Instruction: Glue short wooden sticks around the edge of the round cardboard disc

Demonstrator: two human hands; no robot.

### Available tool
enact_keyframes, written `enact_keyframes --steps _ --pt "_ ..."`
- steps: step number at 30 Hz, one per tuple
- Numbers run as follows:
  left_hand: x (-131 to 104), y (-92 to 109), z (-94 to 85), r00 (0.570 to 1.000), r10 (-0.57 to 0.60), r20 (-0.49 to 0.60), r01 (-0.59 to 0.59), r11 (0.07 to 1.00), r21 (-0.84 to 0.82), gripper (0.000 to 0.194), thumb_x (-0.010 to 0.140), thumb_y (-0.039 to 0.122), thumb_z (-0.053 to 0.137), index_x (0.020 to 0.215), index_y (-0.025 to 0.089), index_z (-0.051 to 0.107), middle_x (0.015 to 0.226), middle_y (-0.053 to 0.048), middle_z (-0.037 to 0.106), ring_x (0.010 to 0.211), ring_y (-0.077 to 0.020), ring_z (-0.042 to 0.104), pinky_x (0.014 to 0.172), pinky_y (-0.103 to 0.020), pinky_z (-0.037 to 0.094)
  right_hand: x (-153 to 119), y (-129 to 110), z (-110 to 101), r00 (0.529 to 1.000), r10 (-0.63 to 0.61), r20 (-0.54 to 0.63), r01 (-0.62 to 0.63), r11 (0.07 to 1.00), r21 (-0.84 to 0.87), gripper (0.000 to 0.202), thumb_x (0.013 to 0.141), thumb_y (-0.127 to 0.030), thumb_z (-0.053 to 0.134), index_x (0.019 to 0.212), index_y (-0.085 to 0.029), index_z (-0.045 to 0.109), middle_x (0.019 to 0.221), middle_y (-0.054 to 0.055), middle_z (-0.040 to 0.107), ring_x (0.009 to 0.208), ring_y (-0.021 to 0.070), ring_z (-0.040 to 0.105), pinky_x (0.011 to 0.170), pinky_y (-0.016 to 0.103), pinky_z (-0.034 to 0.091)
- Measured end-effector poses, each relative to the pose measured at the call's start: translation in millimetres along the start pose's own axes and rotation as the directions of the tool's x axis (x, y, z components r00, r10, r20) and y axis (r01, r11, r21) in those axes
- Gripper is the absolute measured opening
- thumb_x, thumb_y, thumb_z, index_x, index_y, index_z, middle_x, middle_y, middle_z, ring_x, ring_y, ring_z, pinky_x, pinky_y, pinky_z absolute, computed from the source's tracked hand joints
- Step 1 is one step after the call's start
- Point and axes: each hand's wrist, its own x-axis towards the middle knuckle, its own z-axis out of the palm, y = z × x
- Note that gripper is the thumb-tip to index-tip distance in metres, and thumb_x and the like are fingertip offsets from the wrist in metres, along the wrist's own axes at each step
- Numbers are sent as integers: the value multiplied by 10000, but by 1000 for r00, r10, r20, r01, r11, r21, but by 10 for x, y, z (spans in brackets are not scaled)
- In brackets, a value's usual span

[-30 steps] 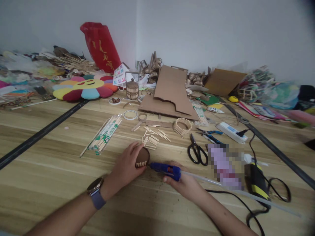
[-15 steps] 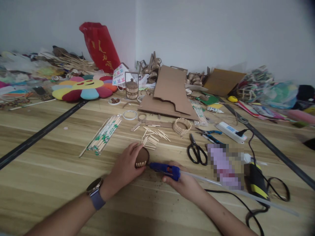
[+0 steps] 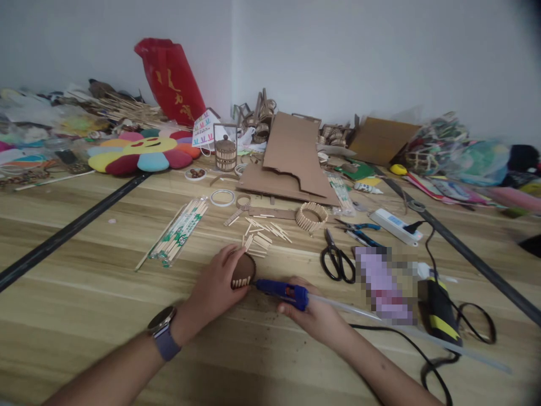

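At eleven o'clock a dish (image 3: 195, 179) is holding beads (image 3: 196, 172). Left hand (image 3: 216, 282) is gripping a stick-edged brown disc (image 3: 244, 266); right hand (image 3: 318, 318), a glue gun (image 3: 274, 290).

There are two hands (image 3: 217, 282), one glue gun (image 3: 276, 290), one wristwatch (image 3: 166, 340).

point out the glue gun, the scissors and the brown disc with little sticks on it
Glue gun (image 3: 282, 292), head view: on the blue body
Scissors (image 3: 335, 254), head view: near where the blades cross
Brown disc (image 3: 244, 268), head view: on its brown face
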Motion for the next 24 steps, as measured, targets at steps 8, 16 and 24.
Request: enact_keyframes --steps 8,16,24 --pt "1 4 -13 1000 -1 23 1 1000 17 773 741 153 725 1443 213 407 1447 -166 528 1353 -362 524 1132 -588 458 -9 22 11 1000 5 -10 -5 1000 -15 345 942 -548 600 843 -217 604 868 55 668 833 218 637 753 309 508" --pt "12 21 -25 1000 -20 23 21 999 -32 789 728 161 741 1448 234 428 1447 -145 534 1359 -356 517 1149 -587 442 21 2 41 996 58 -71 -53 996 69 412 909 -604 600 909 -197 667 931 110 719 893 269 673 813 372 547" --pt "27 11 -59 997 -46 66 49 998 -49 816 724 185 788 1450 211 416 1455 -163 520 1366 -360 511 1150 -587 439 69 -53 -435 934 233 272 -307 913 270 628 814 -810 571 776 -193 686 778 52 689 730 193 623 670 294 510"
